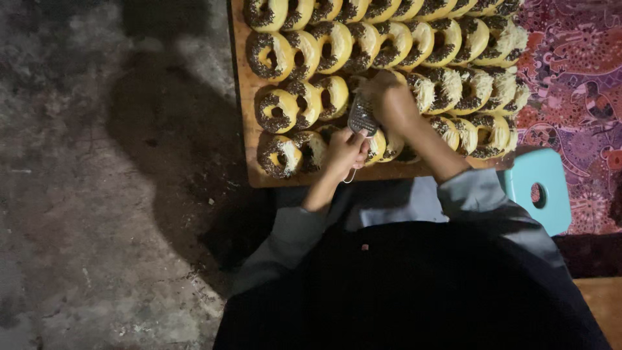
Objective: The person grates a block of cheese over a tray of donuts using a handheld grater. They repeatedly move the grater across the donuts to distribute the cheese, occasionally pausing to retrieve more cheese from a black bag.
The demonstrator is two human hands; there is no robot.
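Note:
Rows of yellow ring doughnuts [337,45] topped with dark sprinkles lean against each other on a wooden board [249,97]. Those at the right [499,84] also carry pale grated shreds. My left hand [343,152] grips the handle of a small metal grater [361,118], held over the doughnuts in the near rows. My right hand [389,97] is closed against the grater's far side; what it holds is hidden by the fingers.
The board rests low over a rough grey concrete floor [97,194]. A light blue plastic stool [541,188] stands at my right. A patterned red and purple cloth [576,78] lies beyond it. Dark clothing fills the bottom of the view.

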